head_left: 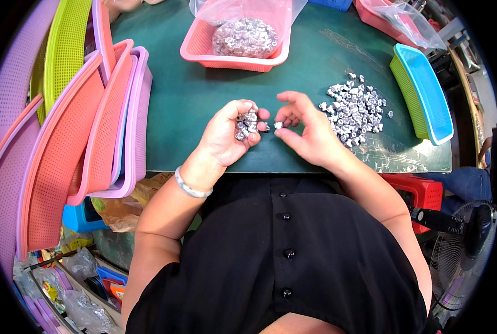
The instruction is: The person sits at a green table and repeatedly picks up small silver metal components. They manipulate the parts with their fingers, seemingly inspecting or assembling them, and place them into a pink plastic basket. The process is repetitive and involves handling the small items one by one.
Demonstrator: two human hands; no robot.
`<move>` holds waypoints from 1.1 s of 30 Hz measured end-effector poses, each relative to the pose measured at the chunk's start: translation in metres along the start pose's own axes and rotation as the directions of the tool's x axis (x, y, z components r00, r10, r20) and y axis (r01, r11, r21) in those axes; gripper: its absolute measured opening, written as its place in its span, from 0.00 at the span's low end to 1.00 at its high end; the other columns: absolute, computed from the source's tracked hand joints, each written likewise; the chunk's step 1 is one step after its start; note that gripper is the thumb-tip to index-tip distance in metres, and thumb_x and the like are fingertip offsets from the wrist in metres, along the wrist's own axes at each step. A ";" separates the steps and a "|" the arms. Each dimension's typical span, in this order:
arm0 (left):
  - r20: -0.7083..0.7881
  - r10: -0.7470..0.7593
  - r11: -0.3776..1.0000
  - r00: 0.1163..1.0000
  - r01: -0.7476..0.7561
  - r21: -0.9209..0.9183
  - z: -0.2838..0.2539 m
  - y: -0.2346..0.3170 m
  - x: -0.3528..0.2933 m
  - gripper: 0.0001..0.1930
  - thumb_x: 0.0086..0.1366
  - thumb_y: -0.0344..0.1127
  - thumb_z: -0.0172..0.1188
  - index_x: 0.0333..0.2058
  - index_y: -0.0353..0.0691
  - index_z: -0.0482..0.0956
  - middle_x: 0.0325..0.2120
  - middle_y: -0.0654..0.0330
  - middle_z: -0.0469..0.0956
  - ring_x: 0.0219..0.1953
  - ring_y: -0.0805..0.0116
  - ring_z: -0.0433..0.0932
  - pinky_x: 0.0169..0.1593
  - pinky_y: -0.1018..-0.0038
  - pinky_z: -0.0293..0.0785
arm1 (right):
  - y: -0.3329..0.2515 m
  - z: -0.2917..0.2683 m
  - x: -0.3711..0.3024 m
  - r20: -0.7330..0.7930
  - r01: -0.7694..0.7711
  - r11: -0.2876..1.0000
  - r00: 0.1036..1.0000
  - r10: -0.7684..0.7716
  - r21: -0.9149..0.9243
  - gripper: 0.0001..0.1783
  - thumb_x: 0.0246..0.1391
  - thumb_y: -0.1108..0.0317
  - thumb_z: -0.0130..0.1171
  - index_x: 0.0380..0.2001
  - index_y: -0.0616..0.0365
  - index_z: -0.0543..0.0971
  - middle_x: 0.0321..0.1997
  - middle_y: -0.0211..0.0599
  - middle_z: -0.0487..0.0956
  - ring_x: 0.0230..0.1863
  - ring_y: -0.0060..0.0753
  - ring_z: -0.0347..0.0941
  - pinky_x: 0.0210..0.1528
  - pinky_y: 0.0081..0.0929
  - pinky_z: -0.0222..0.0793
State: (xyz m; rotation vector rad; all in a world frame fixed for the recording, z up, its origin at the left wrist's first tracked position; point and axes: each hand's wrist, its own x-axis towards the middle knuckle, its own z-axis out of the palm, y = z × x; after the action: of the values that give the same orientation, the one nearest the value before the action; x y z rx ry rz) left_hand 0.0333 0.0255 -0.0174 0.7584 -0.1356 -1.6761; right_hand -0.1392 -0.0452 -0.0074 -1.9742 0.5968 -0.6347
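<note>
Cupped palm up, my left hand (226,131) is curled round several small silvery metal parts (246,123), short and ridged. A dark small piece (267,127) shows at its fingertips. Just to the right, my right hand (309,131) pinches one small silvery metal part (278,125) between thumb and fingers. Both hands are above the near edge of the green table (176,111). A loose pile of the same metal parts (354,108) lies right beside my right hand.
A pink basket (234,64) with a clear bag of metal parts (245,38) stands at the far side. Nested plastic baskets (64,150) rise at the left. A blue and green basket (426,94) sits at the right edge; a fan (463,245) stands at lower right.
</note>
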 end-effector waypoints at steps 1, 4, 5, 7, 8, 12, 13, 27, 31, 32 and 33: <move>0.005 0.005 1.000 1.000 -0.005 0.000 0.000 0.000 0.000 0.06 0.58 0.35 0.52 0.29 0.38 0.71 0.25 0.59 0.73 0.24 0.71 0.72 0.19 0.82 0.67 | 0.005 -0.002 0.000 0.011 -0.007 0.992 1.000 0.005 0.124 0.29 0.42 0.80 0.56 0.50 0.61 0.60 0.31 0.35 0.73 0.36 0.24 0.69 0.41 0.21 0.65; 0.014 0.019 0.999 1.000 -0.020 0.047 0.001 0.000 -0.001 0.07 0.57 0.35 0.52 0.30 0.37 0.72 0.26 0.57 0.74 0.25 0.69 0.73 0.18 0.82 0.68 | 0.000 -0.003 0.002 -0.010 -0.025 0.910 0.999 0.032 0.414 0.30 0.44 0.82 0.54 0.51 0.62 0.57 0.33 0.35 0.73 0.36 0.23 0.69 0.43 0.21 0.65; 0.013 0.022 0.995 1.000 -0.023 0.096 0.003 -0.001 -0.001 0.07 0.58 0.35 0.52 0.31 0.37 0.72 0.25 0.58 0.74 0.25 0.69 0.73 0.18 0.82 0.68 | -0.002 -0.005 0.003 0.007 -0.029 0.882 1.000 0.029 0.469 0.30 0.46 0.83 0.52 0.53 0.62 0.55 0.36 0.37 0.73 0.37 0.23 0.69 0.45 0.22 0.65; 0.020 0.018 0.981 1.000 -0.022 0.192 0.005 -0.002 -0.002 0.08 0.58 0.36 0.52 0.31 0.37 0.73 0.24 0.59 0.74 0.24 0.72 0.73 0.17 0.84 0.67 | -0.003 -0.004 0.003 -0.006 -0.034 0.843 0.999 0.044 0.537 0.30 0.47 0.82 0.52 0.53 0.62 0.55 0.36 0.38 0.73 0.39 0.24 0.70 0.45 0.22 0.65; 0.028 0.011 0.971 1.000 -0.018 0.239 0.006 -0.003 -0.002 0.08 0.59 0.36 0.52 0.31 0.37 0.73 0.23 0.59 0.74 0.23 0.73 0.73 0.17 0.84 0.66 | -0.004 -0.004 0.003 -0.012 -0.035 0.821 0.999 0.051 0.570 0.30 0.48 0.81 0.52 0.54 0.62 0.55 0.37 0.38 0.73 0.39 0.24 0.70 0.45 0.23 0.65; 0.033 -0.012 0.937 0.999 0.000 0.349 0.013 -0.004 -0.004 0.10 0.60 0.38 0.51 0.31 0.36 0.73 0.22 0.62 0.74 0.20 0.77 0.72 0.16 0.87 0.64 | -0.006 -0.007 0.002 0.026 -0.058 0.813 0.998 0.052 0.580 0.28 0.51 0.79 0.50 0.55 0.63 0.54 0.39 0.39 0.73 0.42 0.26 0.70 0.46 0.23 0.66; 0.040 -0.033 0.930 0.999 0.017 0.367 0.014 -0.004 -0.005 0.10 0.61 0.38 0.51 0.31 0.36 0.73 0.22 0.62 0.74 0.20 0.77 0.72 0.16 0.87 0.64 | -0.005 -0.007 0.003 0.025 -0.060 0.814 0.998 0.055 0.578 0.28 0.51 0.79 0.50 0.55 0.63 0.54 0.39 0.39 0.73 0.41 0.25 0.70 0.45 0.23 0.66; 0.128 -0.196 0.968 0.972 0.170 0.187 0.015 -0.007 -0.002 0.14 0.62 0.43 0.49 0.31 0.36 0.71 0.21 0.62 0.72 0.20 0.77 0.71 0.15 0.87 0.63 | -0.010 -0.010 0.006 0.010 -0.071 0.915 0.997 0.073 0.397 0.25 0.54 0.74 0.48 0.55 0.64 0.56 0.35 0.35 0.75 0.31 0.19 0.67 0.36 0.17 0.65; 0.074 -0.192 0.974 0.979 0.180 0.139 0.012 -0.006 -0.003 0.13 0.62 0.43 0.50 0.31 0.36 0.70 0.20 0.62 0.71 0.20 0.76 0.70 0.15 0.86 0.63 | 0.001 -0.008 0.009 -0.034 -0.050 0.941 0.997 0.065 0.336 0.24 0.53 0.75 0.48 0.54 0.62 0.58 0.37 0.35 0.75 0.32 0.20 0.67 0.37 0.18 0.65; 0.060 -0.180 0.976 0.982 0.171 0.138 0.012 -0.006 -0.003 0.13 0.62 0.42 0.50 0.30 0.36 0.70 0.20 0.61 0.70 0.20 0.75 0.70 0.15 0.86 0.63 | 0.005 -0.007 0.009 -0.044 -0.054 0.948 0.997 0.071 0.313 0.24 0.52 0.76 0.48 0.54 0.61 0.59 0.38 0.35 0.75 0.32 0.20 0.67 0.37 0.19 0.65; 0.044 -0.168 0.977 0.985 0.160 0.138 0.012 -0.006 -0.004 0.13 0.62 0.42 0.50 0.30 0.36 0.70 0.20 0.61 0.70 0.20 0.75 0.70 0.15 0.86 0.63 | 0.009 -0.005 0.009 -0.021 -0.047 0.971 0.998 0.053 0.233 0.24 0.51 0.76 0.49 0.53 0.61 0.60 0.38 0.36 0.75 0.33 0.22 0.69 0.38 0.20 0.66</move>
State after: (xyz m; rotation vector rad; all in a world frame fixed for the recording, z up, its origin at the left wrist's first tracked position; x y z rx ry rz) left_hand 0.0225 0.0267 -0.0098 0.8422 -0.2318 -1.8600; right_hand -0.1373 -0.0582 -0.0120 -1.7294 0.5603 -0.6693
